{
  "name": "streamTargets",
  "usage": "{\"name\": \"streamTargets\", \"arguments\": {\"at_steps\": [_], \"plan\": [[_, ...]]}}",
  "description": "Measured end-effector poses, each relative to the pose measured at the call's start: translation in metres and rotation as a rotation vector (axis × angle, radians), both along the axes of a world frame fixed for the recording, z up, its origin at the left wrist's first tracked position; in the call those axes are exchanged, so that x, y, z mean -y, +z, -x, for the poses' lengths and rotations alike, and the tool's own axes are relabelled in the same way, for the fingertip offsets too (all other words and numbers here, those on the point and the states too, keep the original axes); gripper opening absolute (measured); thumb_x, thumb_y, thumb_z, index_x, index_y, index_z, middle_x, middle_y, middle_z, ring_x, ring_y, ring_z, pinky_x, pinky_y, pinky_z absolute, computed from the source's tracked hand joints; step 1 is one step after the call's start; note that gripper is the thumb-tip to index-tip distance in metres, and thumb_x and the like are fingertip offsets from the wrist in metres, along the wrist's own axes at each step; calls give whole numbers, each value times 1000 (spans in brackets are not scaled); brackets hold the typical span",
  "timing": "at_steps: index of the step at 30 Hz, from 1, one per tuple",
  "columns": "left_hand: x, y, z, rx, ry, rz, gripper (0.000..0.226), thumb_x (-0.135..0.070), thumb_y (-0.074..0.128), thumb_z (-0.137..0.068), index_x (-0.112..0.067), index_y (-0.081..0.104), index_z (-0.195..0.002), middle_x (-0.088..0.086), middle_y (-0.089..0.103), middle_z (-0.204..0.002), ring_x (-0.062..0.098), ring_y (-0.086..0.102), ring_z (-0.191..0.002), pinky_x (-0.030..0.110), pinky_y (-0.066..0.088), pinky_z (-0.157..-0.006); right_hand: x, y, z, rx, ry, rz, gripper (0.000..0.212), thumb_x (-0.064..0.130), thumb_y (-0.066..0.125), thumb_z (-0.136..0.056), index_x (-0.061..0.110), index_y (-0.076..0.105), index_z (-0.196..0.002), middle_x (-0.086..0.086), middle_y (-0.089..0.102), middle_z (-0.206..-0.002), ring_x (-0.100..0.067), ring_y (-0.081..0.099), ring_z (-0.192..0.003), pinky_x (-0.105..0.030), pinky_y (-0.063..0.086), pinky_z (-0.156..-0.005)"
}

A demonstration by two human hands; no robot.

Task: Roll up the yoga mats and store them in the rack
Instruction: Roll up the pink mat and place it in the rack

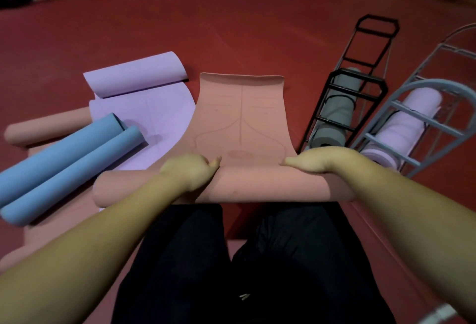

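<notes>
1. A salmon-pink yoga mat [242, 117] is seen on the red floor [231, 27], straight ahead of the kneeling person; its near end is already wound into a roll [257, 184], and its far end is still flat, with the far edge slightly curled up.
2. The roll's long axis is laid crosswise, left to right, just beyond the knees, while the unrolled length is stretched directly away from the body.
3. The left hand [190, 171] is set on top of the roll left of its middle, and the right hand [316, 161] near its right end; both are equally near, one to each side.
4. The fingers of both hands are curled over the far side of the roll and pressed onto it; the fingertips themselves are largely hidden, so how tightly the roll is gripped cannot be told.
5. The next move is judged to be a forward push of the roll, away from the body, with even pressure needed from both hands so that the ends are kept square.
6. Storage is offered to the right: a black rack [358, 97] holding a grey rolled mat [334, 115], and a grey-blue rack [422, 117] holding a pale lilac one [404, 123].
7. To the left, a blue mat [61, 159] rolled in from both ends and a half-rolled lilac mat [144, 97] are left unstored.
</notes>
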State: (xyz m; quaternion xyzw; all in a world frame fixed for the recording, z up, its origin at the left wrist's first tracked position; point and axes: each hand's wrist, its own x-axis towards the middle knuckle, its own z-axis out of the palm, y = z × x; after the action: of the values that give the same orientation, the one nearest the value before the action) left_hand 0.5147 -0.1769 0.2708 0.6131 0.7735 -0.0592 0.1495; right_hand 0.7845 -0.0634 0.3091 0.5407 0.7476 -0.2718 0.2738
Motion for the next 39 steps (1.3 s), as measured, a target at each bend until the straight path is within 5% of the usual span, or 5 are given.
{"name": "streamTargets", "arguments": {"at_steps": [4,10,19,26,39], "plan": [[6,-1,-3,-3,12,71,69,-57,17,-100,-12,67,-114,16,63,-125,31,58,-113,39,42,-95,6,-17,-3,-27,29,-38,80,73,27,-94,14,47,-145,-12,38,-154,-30,34,-141,-38,26,-115],[-15,0,4,105,62,219,68,-54,22,-101,-6,50,-141,17,44,-150,31,44,-135,38,33,-110,24,-26,-1,-285,164,-591,47,51,37,-101,22,43,-65,-2,49,-77,-31,58,-85,-37,41,-69],[-34,-6,9,314,204,281,63,-55,41,-97,-14,48,-144,10,41,-153,27,39,-139,38,30,-111,68,-46,-1,-139,160,-778,75,71,22,-91,10,64,-101,-11,64,-103,-31,58,-101,-39,42,-85],[-19,-14,5,121,95,-178,48,-46,28,-104,-16,61,-86,13,67,-108,32,59,-98,35,42,-79,49,-46,12,-61,146,-765,72,71,24,-92,13,67,-97,-7,67,-100,-29,62,-97,-36,37,-72],[5,-24,-6,-107,39,-254,66,-59,18,-97,-17,67,-86,8,70,-97,32,63,-93,40,39,-84,8,-30,29,-20,59,-413,86,72,19,-92,8,65,-124,-18,60,-131,-33,57,-118,-37,43,-90]]}}
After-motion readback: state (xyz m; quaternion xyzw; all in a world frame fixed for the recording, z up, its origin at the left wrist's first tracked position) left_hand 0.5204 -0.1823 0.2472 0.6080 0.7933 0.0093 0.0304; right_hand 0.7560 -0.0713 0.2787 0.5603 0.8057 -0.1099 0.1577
